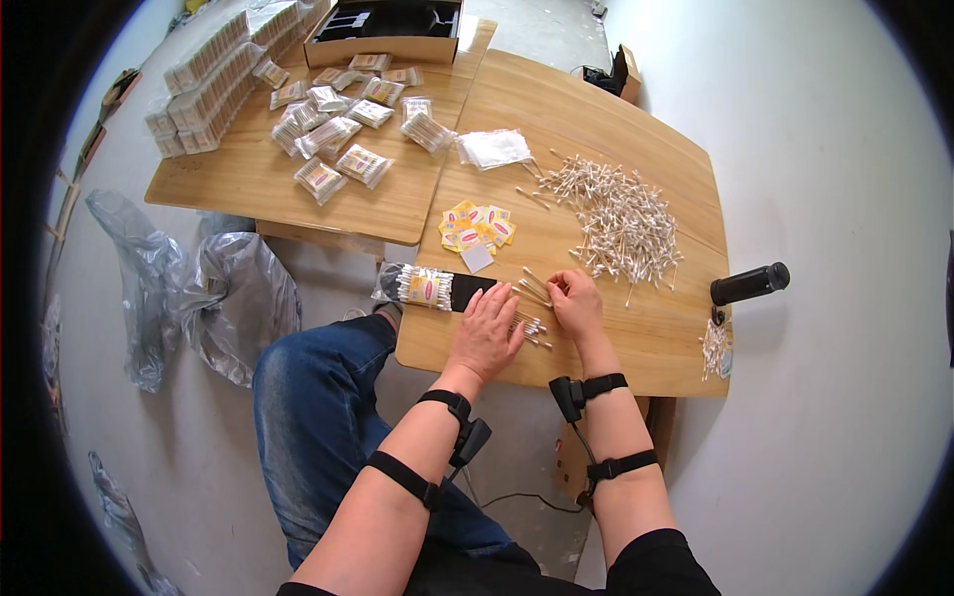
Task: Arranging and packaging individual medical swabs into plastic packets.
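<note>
My left hand [484, 330] lies palm down near the front edge of the table, fingers stretched out over some cotton swabs [534, 328] and the end of a black strip [469, 291]. To its left, a clear plastic bag [390, 282] holds a bundle of cotton swabs with a yellow and white card [427, 287] on it. My right hand [577, 303] is closed in a pinch beside it, with a few cotton swabs [535, 286] at its fingertips. Beyond my hands lie a small pile of yellow cards [475, 226] and a pale square card [477, 258].
A large heap of loose cotton swabs [621, 219] spreads over the right side. Clear plastic bags [494, 148] lie behind the cards. Filled swab packs [364, 166] are scattered at the back left near stacked packs [209, 84] and an open box [383, 45]. A black cylinder [749, 284] stands right.
</note>
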`<state>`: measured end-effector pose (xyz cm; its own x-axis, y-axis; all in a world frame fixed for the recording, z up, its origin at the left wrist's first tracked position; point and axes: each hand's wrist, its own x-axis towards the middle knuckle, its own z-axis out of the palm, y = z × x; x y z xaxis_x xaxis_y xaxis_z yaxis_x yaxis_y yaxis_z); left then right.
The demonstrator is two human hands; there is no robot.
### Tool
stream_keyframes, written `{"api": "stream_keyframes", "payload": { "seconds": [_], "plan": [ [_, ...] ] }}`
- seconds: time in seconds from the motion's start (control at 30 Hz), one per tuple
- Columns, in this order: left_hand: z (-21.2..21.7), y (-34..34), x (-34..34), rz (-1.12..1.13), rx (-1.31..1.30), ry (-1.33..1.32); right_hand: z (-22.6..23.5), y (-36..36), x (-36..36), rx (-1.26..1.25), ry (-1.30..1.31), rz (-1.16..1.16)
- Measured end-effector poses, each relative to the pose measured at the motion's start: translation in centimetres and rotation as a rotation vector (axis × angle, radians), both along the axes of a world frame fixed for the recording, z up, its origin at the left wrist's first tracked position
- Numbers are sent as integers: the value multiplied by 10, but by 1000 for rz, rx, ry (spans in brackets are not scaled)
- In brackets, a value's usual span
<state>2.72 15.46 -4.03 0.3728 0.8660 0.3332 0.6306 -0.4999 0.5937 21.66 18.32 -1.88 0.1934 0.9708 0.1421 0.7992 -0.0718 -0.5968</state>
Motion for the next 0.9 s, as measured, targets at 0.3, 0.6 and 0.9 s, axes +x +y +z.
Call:
{"api": "stream_keyframes", "payload": {
  "seconds": [0.3, 0.6, 0.9],
  "plan": [
    [-2, 0, 1, 20, 26, 4, 2, -3, -17, 150, -98, 124],
    [-6, -1, 3, 25, 51, 77, 1, -53, -19, 113, 73, -34],
    [-8, 0, 4, -87, 32, 198, -11, -91, -50, -137, -522, 71]
  ]
}}
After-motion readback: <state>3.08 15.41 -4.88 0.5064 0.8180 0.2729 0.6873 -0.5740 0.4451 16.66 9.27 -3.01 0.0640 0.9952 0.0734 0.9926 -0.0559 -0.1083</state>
